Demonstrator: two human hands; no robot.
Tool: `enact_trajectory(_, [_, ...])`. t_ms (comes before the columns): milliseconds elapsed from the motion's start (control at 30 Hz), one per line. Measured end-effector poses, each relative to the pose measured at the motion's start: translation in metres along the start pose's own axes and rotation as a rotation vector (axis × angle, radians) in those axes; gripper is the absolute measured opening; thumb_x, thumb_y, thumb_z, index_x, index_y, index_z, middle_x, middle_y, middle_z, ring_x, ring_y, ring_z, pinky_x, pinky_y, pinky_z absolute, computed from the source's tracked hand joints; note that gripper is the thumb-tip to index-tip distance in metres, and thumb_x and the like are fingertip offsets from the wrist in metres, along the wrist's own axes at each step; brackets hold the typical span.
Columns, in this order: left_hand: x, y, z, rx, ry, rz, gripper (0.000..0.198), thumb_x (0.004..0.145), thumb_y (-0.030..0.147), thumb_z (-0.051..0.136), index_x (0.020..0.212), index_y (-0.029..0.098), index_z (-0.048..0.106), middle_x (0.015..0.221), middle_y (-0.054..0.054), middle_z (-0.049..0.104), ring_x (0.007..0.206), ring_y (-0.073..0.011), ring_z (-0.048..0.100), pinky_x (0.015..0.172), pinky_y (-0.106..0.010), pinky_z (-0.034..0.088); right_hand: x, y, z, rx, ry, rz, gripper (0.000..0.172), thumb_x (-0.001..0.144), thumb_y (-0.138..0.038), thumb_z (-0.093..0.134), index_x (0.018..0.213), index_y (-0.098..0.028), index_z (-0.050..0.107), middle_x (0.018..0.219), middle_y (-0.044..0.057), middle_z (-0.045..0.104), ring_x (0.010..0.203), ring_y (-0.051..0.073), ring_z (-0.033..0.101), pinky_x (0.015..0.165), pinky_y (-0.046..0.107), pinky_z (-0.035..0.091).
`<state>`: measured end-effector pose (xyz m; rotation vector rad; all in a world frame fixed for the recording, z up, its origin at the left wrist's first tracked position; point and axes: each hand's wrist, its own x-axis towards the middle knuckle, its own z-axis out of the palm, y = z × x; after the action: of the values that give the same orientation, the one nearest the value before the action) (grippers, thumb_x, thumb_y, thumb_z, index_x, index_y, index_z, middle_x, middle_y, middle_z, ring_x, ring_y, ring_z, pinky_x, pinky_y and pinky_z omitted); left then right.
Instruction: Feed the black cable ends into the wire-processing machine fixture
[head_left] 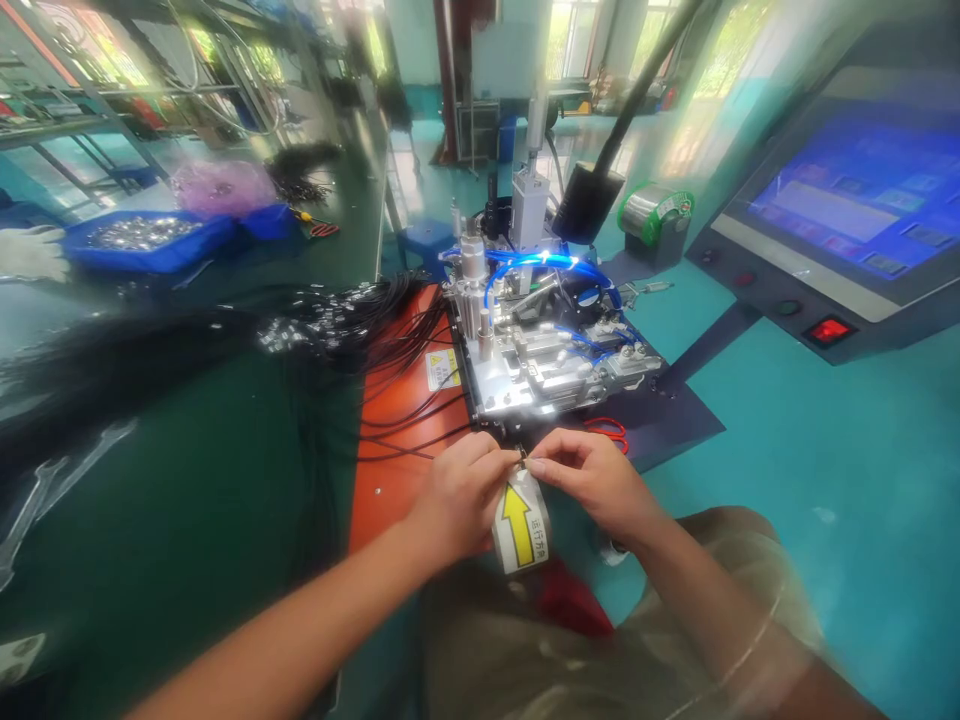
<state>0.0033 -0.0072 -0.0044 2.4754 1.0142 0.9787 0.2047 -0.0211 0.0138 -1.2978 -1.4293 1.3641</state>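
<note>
My left hand [466, 490] and my right hand [592, 478] meet fingertip to fingertip just in front of the machine, each closed in a pinch. Between them is a tiny dark and metallic piece [523, 457], too small to name. Thin black cables [409, 440] run from the left towards my left hand, and one seems to end in its fingers. Right below the fingertips is a white label [523, 530] with a yellow arrow. The silver machine [540, 360], with blue air tubes [551, 260], stands directly beyond both hands.
A bundle of black cables with shiny ends [322, 320] lies across the green table [210, 510]. Wrenches [37, 500] rest at left, near a blue tray [142, 255] of small metal parts. A screen [840, 200], solder spool [656, 212] and red-handled tool [611, 432] are at right.
</note>
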Motion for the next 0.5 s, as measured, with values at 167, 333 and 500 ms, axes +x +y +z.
enact_trajectory(167, [0.0, 0.001, -0.002, 0.011, -0.032, -0.052, 0.02, 0.096, 0.022, 0.048, 0.098, 0.018, 0.067, 0.075, -0.003, 0.056, 0.069, -0.0144, 0.052, 0.06, -0.026, 0.04, 0.004, 0.003, 0.008, 0.041, 0.067, -0.035, 0.021, 0.079, -0.039, 0.072, 0.081, -0.018, 0.071, 0.08, 0.003, 0.07, 0.075, 0.017, 0.06, 0.068, 0.029, 0.047])
enact_trajectory(333, [0.002, 0.002, -0.005, -0.018, -0.084, -0.082, 0.021, 0.098, 0.022, 0.045, 0.089, 0.017, 0.064, 0.073, -0.002, 0.056, 0.069, -0.0145, 0.051, 0.061, -0.026, 0.039, 0.009, 0.009, 0.023, 0.133, 0.172, -0.12, 0.017, 0.08, -0.033, 0.073, 0.075, -0.018, 0.069, 0.075, 0.002, 0.065, 0.072, 0.016, 0.058, 0.067, 0.027, 0.046])
enact_trajectory(500, [0.004, 0.004, -0.007, 0.007, -0.101, -0.082, 0.022, 0.097, 0.023, 0.046, 0.086, 0.017, 0.065, 0.071, -0.002, 0.056, 0.067, -0.0146, 0.052, 0.06, -0.027, 0.039, 0.007, 0.014, 0.029, 0.138, 0.235, -0.133, 0.015, 0.081, -0.032, 0.072, 0.077, -0.018, 0.069, 0.078, 0.002, 0.065, 0.074, 0.016, 0.058, 0.069, 0.028, 0.045])
